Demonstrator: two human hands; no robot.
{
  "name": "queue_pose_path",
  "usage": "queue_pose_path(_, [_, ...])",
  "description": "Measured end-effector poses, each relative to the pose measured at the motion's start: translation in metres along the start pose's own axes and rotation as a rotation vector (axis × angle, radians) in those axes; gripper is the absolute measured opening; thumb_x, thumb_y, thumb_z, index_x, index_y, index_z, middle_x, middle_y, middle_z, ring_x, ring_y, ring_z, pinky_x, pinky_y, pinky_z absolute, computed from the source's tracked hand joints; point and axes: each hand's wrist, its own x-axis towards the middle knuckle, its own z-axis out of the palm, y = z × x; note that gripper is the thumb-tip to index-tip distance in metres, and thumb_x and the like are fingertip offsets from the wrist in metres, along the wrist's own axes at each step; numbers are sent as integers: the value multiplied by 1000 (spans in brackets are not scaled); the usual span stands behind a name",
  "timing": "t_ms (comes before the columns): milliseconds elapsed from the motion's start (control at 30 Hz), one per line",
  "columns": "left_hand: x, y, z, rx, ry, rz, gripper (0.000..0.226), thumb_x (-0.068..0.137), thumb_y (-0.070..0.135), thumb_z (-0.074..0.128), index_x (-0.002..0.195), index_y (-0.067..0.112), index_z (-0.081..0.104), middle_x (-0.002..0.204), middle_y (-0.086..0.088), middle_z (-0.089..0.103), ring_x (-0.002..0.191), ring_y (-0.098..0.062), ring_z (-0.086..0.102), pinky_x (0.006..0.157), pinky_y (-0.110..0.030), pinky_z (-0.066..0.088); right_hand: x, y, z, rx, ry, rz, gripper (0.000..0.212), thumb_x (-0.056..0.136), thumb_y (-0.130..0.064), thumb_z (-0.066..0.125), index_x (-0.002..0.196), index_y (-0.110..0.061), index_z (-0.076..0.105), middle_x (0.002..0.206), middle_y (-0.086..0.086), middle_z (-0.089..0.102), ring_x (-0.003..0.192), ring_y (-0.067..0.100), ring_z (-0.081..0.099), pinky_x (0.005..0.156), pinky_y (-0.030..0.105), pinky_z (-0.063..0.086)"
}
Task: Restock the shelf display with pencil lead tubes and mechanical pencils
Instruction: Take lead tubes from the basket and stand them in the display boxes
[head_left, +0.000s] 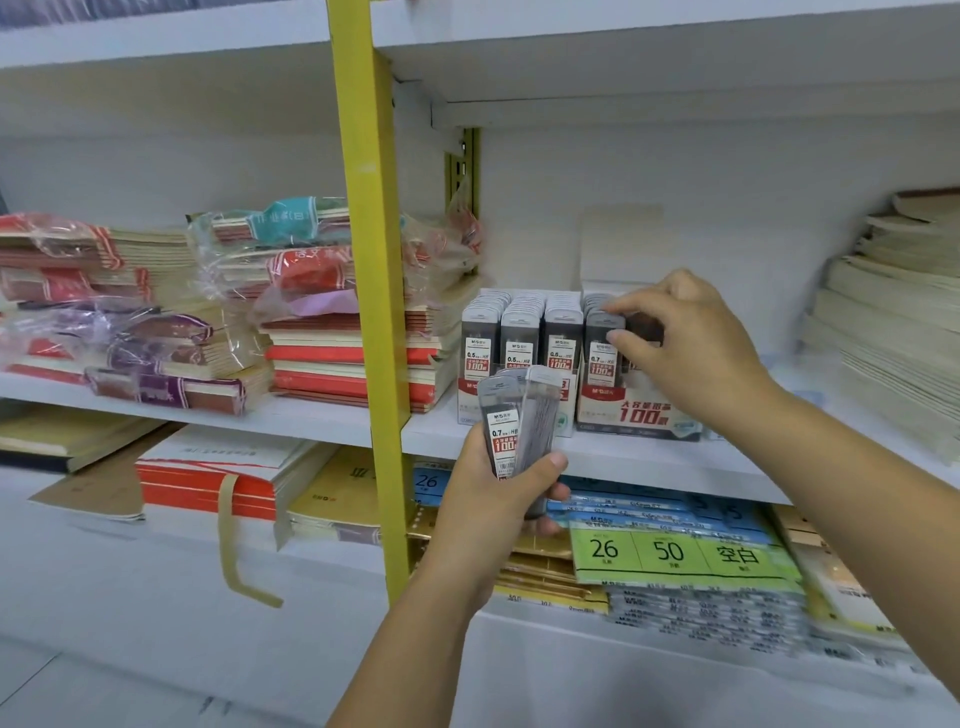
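Left hand: closed round the lower half of a small bundle of held tubes, thumb across the front. The bundle is upright, in front of the shelf edge and below the displays. Count uncertain, two or three; lower ends are hidden in the palm.

Right hand: comes in from the right, index tip and thumb pinching the top of the front tube in the right display box. The other fingers curl over something dark behind it; cannot tell what. The hand covers the right part of that box's rows.

Hands well apart, the right higher and further in.

Left display box: three rows of stocked tubes, upright and packed front to back. Its front panel is mostly hidden by the bundle.

Tubes: flat, dark grey, pale cap, white label with red "100". 0.5 HB reads on the two left rows, 0.7 HB on the bundle and the front tube.

Both boxes stand side by side on the white shelf, right of the yellow upright. Notebook stacks lie left of it, some in plastic wrap. Paper stacks at the right are cut off by the frame. Lower shelf: green pack printed 26 / 50, surroundings blurred
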Motion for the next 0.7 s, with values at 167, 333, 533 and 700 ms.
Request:
queue_pose_path(167, [-3,1,0,21,-13,-1,38,86,22,79,114,39,59,93,7,75,78,-13,75,59,-26,57,-22,-1,7,-32,35,2,47,92,-25,62,139,-25,52,98,-6,41,97,9,34,79,28,34])
queue_pose_path(333, [-9,3,3,68,-54,0,36,87,23,78,112,41,59,91,8,74,77,-11,75,59,-24,58,-61,-9,-2,421,68,49,26,92,-23,62,113,-38,64,83,-17,59,75,3,53,69,11,43])
queue_pose_path(533, [-20,5,15,169,-112,33,41,86,21,79,110,46,56,90,15,73,75,-10,73,56,-23,56,-85,-29,0,724,-236,179,24,87,-40,66,107,-48,55,84,-11,65,62,9,66,53,16,47])
queue_pose_path(700, [-27,4,24,233,-132,69,45,75,40,82,110,50,55,96,18,71,83,-6,72,58,-22,57,-90,-24,0,884,-241,288,13,92,-26,63,102,-29,55,76,-1,69,62,13,65,58,24,50])
